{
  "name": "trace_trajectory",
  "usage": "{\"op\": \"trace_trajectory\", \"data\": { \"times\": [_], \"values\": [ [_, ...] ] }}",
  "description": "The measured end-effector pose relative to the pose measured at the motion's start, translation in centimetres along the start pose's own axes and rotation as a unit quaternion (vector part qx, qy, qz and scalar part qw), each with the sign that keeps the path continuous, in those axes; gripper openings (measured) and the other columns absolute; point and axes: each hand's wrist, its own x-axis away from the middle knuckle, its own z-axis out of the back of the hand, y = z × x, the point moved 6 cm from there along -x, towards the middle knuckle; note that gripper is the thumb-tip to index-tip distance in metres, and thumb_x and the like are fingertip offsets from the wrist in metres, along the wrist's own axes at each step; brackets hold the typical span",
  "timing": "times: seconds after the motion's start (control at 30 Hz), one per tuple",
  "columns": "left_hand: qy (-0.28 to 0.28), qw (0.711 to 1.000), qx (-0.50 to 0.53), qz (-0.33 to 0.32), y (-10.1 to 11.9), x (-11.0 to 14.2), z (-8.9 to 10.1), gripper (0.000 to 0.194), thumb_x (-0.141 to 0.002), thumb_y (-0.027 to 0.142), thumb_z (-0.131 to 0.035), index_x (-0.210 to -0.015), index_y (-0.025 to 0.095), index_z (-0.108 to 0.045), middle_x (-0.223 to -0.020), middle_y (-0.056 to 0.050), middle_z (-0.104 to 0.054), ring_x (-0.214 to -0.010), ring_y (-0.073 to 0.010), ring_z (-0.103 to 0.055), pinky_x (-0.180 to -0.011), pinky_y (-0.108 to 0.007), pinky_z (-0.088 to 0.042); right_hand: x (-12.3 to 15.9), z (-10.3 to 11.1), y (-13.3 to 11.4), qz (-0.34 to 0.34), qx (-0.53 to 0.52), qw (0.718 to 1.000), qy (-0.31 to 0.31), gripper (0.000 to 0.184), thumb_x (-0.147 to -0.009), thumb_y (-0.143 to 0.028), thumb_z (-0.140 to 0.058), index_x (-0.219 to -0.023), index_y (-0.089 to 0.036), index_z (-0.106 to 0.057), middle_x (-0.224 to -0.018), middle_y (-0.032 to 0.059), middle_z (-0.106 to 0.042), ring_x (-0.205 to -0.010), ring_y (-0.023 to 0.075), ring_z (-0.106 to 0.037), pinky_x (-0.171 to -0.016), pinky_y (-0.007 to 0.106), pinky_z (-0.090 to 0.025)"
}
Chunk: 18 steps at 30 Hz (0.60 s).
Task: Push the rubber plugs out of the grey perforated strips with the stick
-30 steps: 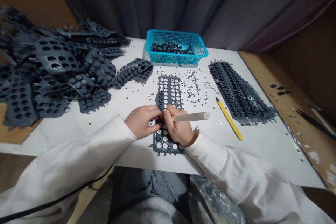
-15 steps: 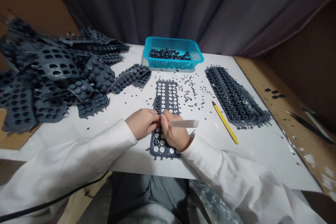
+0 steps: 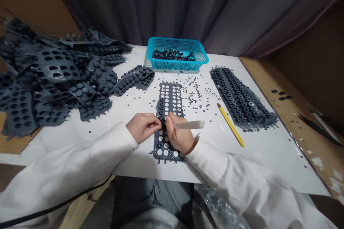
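Note:
A dark grey rubber sheet (image 3: 170, 100) with rows of round holes lies lengthwise on the white table (image 3: 139, 157) in front of me. My left hand (image 3: 142, 127) rests on its left edge, fingers curled in a pinch at the sheet's middle. My right hand (image 3: 179, 134) lies on the sheet beside it, closed round a pale flat tool (image 3: 191, 125) whose handle sticks out to the right. The fingertips of both hands meet over the sheet. What the left fingers pinch is hidden.
A big heap of grey punched rubber sheets (image 3: 51, 75) fills the left. A turquoise basket (image 3: 176, 54) with small dark parts stands at the back. Another studded sheet (image 3: 240, 96) lies right, a yellow pencil (image 3: 230, 125) beside it. Small dark dots (image 3: 197, 94) are scattered about.
The view has shifted a little, so the table sits lower in frame. Both hands stay on the sheet; the fingertips work at nearly the same spot.

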Motion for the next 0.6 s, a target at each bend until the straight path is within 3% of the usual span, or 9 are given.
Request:
{"op": "trace_trajectory", "data": {
  "times": [0.37, 0.6],
  "values": [
    [-0.002, 0.999, -0.026, -0.023, 0.47, 0.02, -0.19, 0.008, -0.079, 0.014, -0.056, -0.074, 0.014, -0.062, -0.066, 0.0, -0.057, -0.058, -0.0074, -0.052, -0.056, -0.017, -0.04, -0.19, -0.12, 0.22, -0.019, 0.012, 1.0, -0.003, 0.031, -0.091, -0.027, -0.028, -0.063, -0.021, -0.037, -0.052, -0.0023, -0.041, -0.047, 0.0118, -0.04, -0.051, 0.024, -0.028],
    [-0.005, 0.996, -0.076, -0.051, 0.64, 0.05, -0.65, 0.013, -0.079, 0.015, -0.052, -0.066, 0.014, -0.055, -0.065, -0.001, -0.054, -0.058, -0.0098, -0.05, -0.056, -0.019, -0.04, -0.58, -0.85, -0.11, -0.002, 0.014, 0.998, -0.054, 0.03, -0.092, -0.036, -0.032, -0.068, -0.02, -0.042, -0.055, -0.0014, -0.049, -0.051, 0.0115, -0.045, -0.05, 0.022, -0.028]
  ]
}}
